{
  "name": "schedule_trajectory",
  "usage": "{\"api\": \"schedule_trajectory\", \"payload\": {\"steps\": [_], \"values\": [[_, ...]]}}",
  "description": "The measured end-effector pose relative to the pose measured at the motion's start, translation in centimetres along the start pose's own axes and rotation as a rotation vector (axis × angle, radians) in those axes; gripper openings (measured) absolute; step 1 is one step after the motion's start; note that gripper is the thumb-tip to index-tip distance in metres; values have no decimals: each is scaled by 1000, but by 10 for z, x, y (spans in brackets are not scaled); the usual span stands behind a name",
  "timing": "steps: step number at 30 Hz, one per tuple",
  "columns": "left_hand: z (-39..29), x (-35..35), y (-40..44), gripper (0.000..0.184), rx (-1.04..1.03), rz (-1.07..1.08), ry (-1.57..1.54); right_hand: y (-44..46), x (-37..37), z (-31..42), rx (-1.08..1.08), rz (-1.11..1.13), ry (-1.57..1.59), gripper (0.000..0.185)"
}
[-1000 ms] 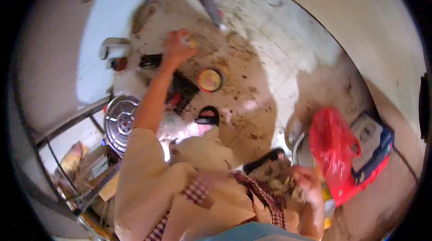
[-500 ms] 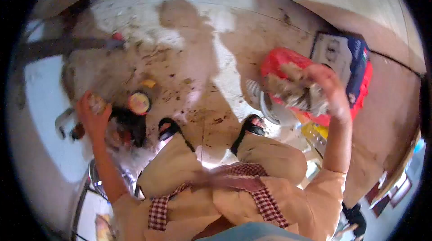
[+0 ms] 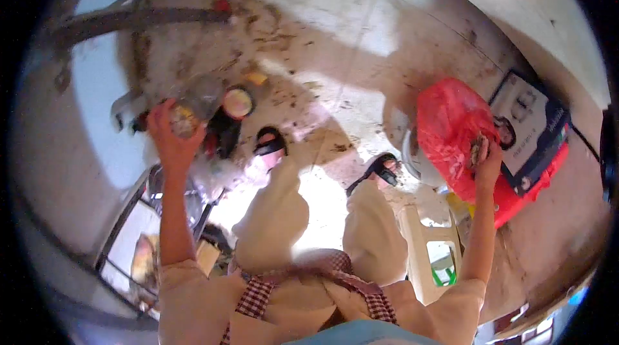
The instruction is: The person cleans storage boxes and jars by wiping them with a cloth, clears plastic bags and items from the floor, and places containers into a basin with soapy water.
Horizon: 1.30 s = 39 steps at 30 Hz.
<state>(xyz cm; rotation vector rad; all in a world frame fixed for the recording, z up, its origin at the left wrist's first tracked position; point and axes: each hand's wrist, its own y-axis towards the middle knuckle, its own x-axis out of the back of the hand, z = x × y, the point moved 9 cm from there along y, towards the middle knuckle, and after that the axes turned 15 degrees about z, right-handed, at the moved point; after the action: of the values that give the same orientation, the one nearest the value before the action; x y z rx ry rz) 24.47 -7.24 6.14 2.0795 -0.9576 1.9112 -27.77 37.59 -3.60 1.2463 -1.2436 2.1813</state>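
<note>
On the left, my left hand has its fingers curled round a small round container with yellowish-brown contents. Close by stands another round tub with a pale yellowish top and a dark rim. My right hand is closed at the side of a red plastic bag, gripping a greyish-brown clump that shows partly at its fingers. The rest of that clump is hidden by the hand and the bag.
A printed box lies right of the bag. A whitish bucket stands partly behind the bag, and a cream plastic stool is near my knee. A long dark bar crosses the upper left. Brown bits litter the floor.
The view has turned, shifting the scene. My right hand has lowered beside the red bag; the large greyish-brown clump beneath it is now mostly out of sight. My left hand still holds the container.
</note>
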Motion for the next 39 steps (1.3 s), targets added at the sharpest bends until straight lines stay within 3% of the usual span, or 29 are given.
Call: {"api": "schedule_trajectory", "payload": {"steps": [2,4,6,7,9,10,11,12,13,14,15,16,17,20,23,25,27,28,29,32,35,39], "values": [[-4,15,-16,70,92,18,-97,11,-20,-25,36,28,-148,36],[-4,30,-36,70,145,25,-185,16,-6,-8,-318,105,-423,42],[-2,36,-58,71,227,53,-204,8,17,79,-331,-29,-812,47],[-5,38,-67,71,255,76,-201,17,-14,88,-137,-91,-960,37],[-7,35,-88,74,278,102,-248,16,-34,172,-305,217,-774,27],[-9,35,-95,74,273,103,-255,18,-51,204,-334,263,-559,25],[-14,35,-104,74,269,109,-262,15,-68,273,-49,426,-620,28],[-17,35,-112,74,263,112,-269,4,-89,309,288,-11,-480,35],[-16,30,-122,74,264,114,-271,8,-134,346,374,350,-200,40],[-18,25,-126,73,320,188,-309,-3,-157,399,555,316,-15,64],[-21,22,-133,73,316,212,-306,-19,-182,446,798,287,-91,69],[-23,17,-139,73,309,232,-305,-33,-205,480,856,315,-162,76],[-22,11,-147,73,326,223,-351,-45,-214,505,911,413,-132,70],[-24,3,-163,74,321,243,-348,-48,-267,540,870,244,-138,60],[-17,-2,-174,73,389,276,-379,-37,-289,541,857,506,11,48],[-21,4,-176,71,378,279,-411,-27,-268,530,699,678,134,47],[-23,3,-178,70,384,285,-472,-24,-249,498,651,531,143,52],[-29,11,-175,70,388,295,-415,-32,-240,482,727,320,80,58],[-37,19,-172,70,322,297,-373,-35,-213,461,636,386,202,48],[-72,43,-157,70,250,321,-353,-66,-135,396,465,391,467,63],[-98,68,-156,70,151,300,-320,-111,-81,325,251,240,494,77],[-144,110,-162,70,79,341,-287,-180,1,233,124,165,459,81]]}}
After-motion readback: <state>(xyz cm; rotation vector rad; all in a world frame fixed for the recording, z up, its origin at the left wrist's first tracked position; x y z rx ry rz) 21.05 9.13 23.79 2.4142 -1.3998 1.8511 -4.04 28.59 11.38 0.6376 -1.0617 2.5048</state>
